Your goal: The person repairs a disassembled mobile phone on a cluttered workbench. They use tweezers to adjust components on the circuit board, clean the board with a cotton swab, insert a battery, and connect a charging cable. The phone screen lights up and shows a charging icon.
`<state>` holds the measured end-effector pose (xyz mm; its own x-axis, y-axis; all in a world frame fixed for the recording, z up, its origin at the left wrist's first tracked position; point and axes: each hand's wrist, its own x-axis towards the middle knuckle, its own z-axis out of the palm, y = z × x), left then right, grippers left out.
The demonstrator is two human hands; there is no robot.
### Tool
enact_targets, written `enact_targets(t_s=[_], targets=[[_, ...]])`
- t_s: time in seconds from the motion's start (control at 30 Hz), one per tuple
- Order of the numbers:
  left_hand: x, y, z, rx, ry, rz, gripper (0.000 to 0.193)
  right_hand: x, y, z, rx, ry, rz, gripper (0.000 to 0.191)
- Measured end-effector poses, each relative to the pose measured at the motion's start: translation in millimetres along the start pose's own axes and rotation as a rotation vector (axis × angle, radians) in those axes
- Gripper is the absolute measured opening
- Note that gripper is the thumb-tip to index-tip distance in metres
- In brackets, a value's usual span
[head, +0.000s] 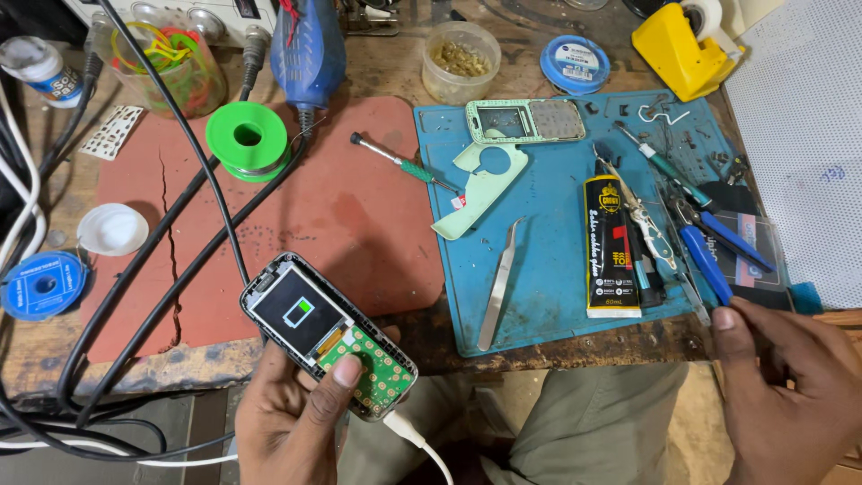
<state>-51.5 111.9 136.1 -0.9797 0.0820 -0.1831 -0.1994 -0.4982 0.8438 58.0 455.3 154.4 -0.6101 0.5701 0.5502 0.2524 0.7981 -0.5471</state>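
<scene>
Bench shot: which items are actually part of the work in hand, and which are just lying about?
In hand:
- opened black phone with lit screen and green keypad board, held in left hand
- white cable plugged into its lower end

Lying about:
- steel tweezers on blue mat
- black-and-yellow glue tube
- green solder spool
- green-handled screwdriver
- pale green phone cover

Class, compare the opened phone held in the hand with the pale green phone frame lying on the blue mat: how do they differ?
The opened phone is held in the left hand; the green frame lies on the blue mat.
The phone has a lit screen and a bare green keypad board; the frame is an empty shell with open windows.
A white cable is plugged into the phone; the frame has none.
Both are small bar-shaped phone parts with the casing off.
</scene>
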Motion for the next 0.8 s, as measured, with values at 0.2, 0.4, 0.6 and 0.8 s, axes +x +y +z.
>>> enact_targets(t_s=[0.2, 0.4, 0.6, 0.8], targets=[[-1, 1, 4, 0.01, -0.016, 0.064, 0.055, 4, -19, 4, -0.153, -0.008, 0.0, 0.022], [1, -3, -4, 0.067, 0.047, 0.002, 0.057, -9, -13, -2, -0.007, 0.062, 0.051, 0.009], [0, -11, -9, 0.023, -0.008, 0.067, 0.053, -10, -15, -16, -0.224, 0.054, 0.299, 0.019], [1, -7, -5, -0.029, -0.09, 0.069, 0.05, -13, 17, 3, 0.287, 0.154, 0.189, 0.013]])
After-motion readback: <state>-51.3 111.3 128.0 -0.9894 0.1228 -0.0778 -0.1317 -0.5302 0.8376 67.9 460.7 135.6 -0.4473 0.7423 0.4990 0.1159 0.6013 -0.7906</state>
